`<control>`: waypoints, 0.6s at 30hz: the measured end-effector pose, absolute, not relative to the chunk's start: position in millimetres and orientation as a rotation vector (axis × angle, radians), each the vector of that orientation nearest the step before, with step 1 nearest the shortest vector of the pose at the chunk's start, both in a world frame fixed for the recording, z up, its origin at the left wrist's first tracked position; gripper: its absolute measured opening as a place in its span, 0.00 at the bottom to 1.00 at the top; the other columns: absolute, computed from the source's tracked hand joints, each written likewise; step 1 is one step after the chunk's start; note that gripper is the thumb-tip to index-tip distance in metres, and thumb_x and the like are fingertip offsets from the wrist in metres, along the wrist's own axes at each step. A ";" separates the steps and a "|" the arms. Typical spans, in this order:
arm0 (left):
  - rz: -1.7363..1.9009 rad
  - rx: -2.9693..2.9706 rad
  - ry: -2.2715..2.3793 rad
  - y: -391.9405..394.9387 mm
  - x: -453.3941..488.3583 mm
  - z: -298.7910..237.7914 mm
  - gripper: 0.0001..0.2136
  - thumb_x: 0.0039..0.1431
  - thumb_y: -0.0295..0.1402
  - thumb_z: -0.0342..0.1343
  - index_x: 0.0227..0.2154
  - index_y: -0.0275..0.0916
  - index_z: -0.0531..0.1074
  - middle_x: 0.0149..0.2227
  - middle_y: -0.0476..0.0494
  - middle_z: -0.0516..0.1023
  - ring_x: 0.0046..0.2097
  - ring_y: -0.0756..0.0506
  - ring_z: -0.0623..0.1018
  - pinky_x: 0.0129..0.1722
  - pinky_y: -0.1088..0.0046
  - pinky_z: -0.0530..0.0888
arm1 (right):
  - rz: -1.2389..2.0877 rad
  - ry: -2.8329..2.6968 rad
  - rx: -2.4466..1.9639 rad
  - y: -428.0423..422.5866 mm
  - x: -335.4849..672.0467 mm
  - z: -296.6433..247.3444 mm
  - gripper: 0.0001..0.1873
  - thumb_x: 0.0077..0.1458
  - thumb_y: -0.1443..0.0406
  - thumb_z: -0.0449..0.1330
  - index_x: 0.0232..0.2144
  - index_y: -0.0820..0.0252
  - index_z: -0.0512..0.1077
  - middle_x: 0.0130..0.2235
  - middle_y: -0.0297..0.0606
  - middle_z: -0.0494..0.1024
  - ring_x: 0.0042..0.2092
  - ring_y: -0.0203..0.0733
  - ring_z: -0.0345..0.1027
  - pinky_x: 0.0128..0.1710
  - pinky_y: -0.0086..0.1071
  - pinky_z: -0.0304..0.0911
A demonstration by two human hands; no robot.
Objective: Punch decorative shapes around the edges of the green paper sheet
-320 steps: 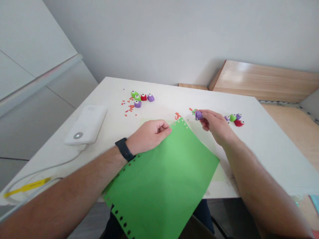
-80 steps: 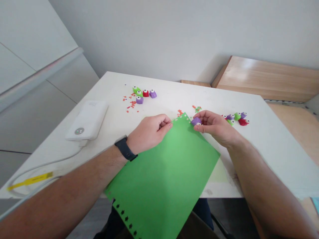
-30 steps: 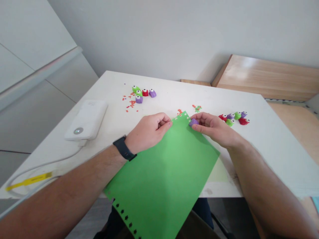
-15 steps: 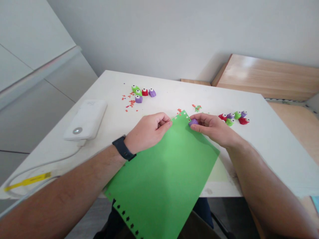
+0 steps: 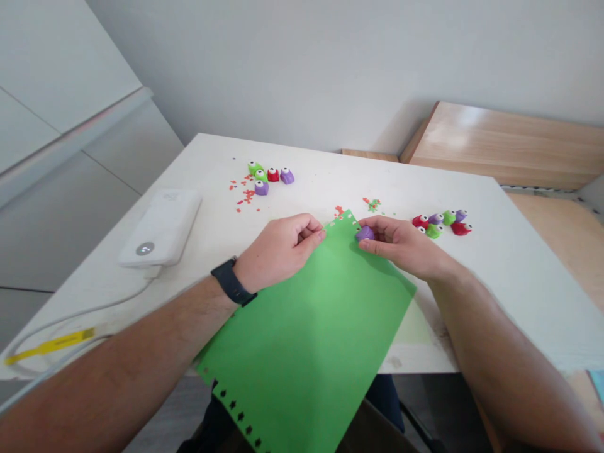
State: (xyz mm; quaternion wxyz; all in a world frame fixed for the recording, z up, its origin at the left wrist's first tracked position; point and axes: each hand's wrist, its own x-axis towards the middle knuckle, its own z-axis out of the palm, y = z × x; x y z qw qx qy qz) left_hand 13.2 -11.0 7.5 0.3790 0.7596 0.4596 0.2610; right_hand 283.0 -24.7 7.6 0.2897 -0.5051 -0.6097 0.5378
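Left grip: my left hand (image 5: pixel 278 250) is clamped, thumb and fingers together, on the far left edge of the green paper sheet (image 5: pixel 306 340).
Right grip: my right hand (image 5: pixel 401 244) is clamped on a purple craft punch (image 5: pixel 364 234), with fingers over it and thumb under it.
Sheet: it lies tilted in front of me on the white bench (image 5: pixel 519 283), one corner pointing away from me and the near end hanging over the bench edge toward my lap.
Punch: it sits at the sheet's far right edge, just beside that corner; I cannot tell whether the paper is inside its slot.
Holes: small star-shaped holes (image 5: pixel 236 415) run along the sheet's lower left edge, and more dot the far corner.
Scraps: red and green paper bits (image 5: pixel 372 204) lie just beyond the corner, and red bits (image 5: pixel 243 194) are scattered farther left.
Right group: six red, purple and green punches (image 5: pixel 436 220) stand near my right fingers.
Left group: five more punches (image 5: pixel 272 175) stand beside the red bits.
Wrist: a black watch (image 5: pixel 231 282) sits on my left wrist.
Bench left: a white power bank (image 5: pixel 160 226) lies with a white cable (image 5: pixel 80 321) and a yellow strip (image 5: pixel 50 345) near it.
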 end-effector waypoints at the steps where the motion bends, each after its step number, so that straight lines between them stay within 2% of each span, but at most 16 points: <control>1: 0.669 1.942 1.174 -10.8 13.2 7.4 0.13 0.70 0.44 0.54 0.37 0.40 0.76 0.33 0.49 0.81 0.33 0.47 0.77 0.34 0.71 0.70 | 1.433 -1.621 -1.351 -24.5 283.1 7.2 0.23 0.56 0.54 0.72 0.51 0.57 0.77 0.40 0.37 0.79 0.39 0.41 0.71 0.39 0.36 0.67; 8: 0.675 1.943 1.164 -11.0 13.2 7.7 0.12 0.70 0.43 0.55 0.37 0.40 0.76 0.32 0.49 0.81 0.33 0.47 0.77 0.35 0.71 0.70 | 1.401 -1.613 -1.372 -22.0 283.9 3.0 0.22 0.53 0.52 0.73 0.44 0.58 0.78 0.38 0.37 0.80 0.37 0.40 0.70 0.38 0.35 0.67; 18: 0.669 1.935 1.164 -11.4 14.5 9.0 0.12 0.70 0.42 0.55 0.37 0.40 0.76 0.33 0.49 0.81 0.33 0.47 0.77 0.35 0.71 0.70 | 1.338 -1.659 -1.359 -22.0 282.4 0.9 0.18 0.55 0.54 0.72 0.41 0.60 0.77 0.35 0.35 0.77 0.35 0.39 0.67 0.36 0.34 0.62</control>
